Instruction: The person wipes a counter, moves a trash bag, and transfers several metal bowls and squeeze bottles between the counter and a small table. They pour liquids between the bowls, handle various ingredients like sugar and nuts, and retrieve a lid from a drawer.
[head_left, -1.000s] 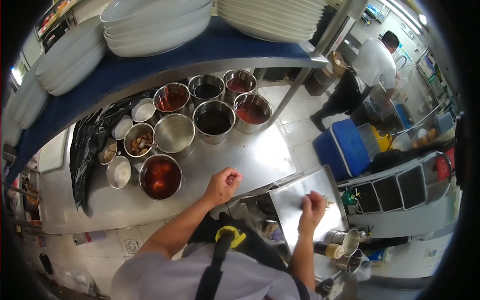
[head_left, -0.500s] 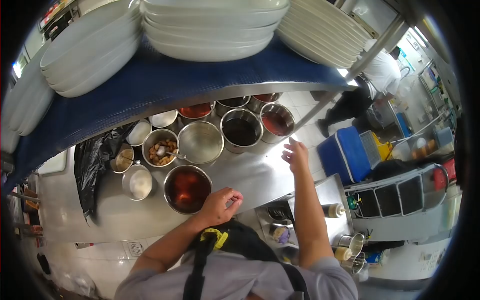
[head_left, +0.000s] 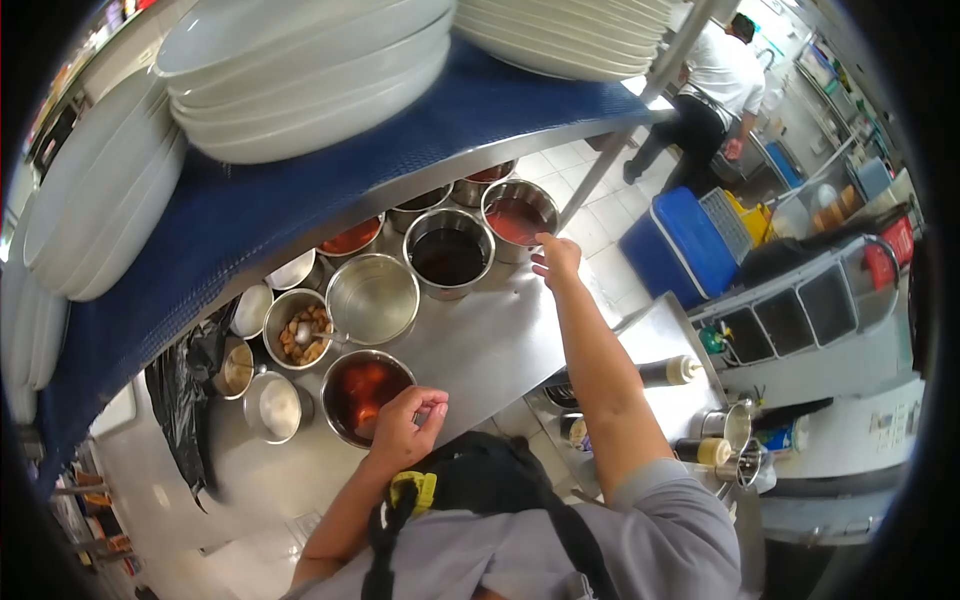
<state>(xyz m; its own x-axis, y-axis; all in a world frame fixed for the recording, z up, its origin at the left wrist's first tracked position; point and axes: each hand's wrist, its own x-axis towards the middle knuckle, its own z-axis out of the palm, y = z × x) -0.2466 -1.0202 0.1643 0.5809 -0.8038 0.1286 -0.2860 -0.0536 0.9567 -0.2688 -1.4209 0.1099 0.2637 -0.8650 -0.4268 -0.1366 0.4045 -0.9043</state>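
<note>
My right hand (head_left: pixel 558 262) reaches to the near rim of a metal pot of red liquid (head_left: pixel 515 218); its fingers are apart, and I cannot tell whether they touch the rim. Left of that pot stands one with dark liquid (head_left: pixel 447 257). My left hand (head_left: pixel 408 425) is at the right edge of a pot of reddish-brown liquid (head_left: pixel 362 392), fingers curled, with nothing visible in them. Behind it are a pot of pale liquid (head_left: pixel 372 300) and a pot of brown chunks (head_left: pixel 290 340) with a ladle in it.
A blue shelf (head_left: pixel 300 190) with stacked white dishes (head_left: pixel 310 80) overhangs the pots. Black plastic (head_left: pixel 180 410) lies at the left. A blue cooler (head_left: pixel 680 245) stands on the floor at right, and a person in white (head_left: pixel 722 70) stands beyond it. Squeeze bottles (head_left: pixel 684 370) are at my right.
My right hand has moved up to the red-liquid pot. The whole view has shifted and turned, and the person in white appears more upright and further into view.
</note>
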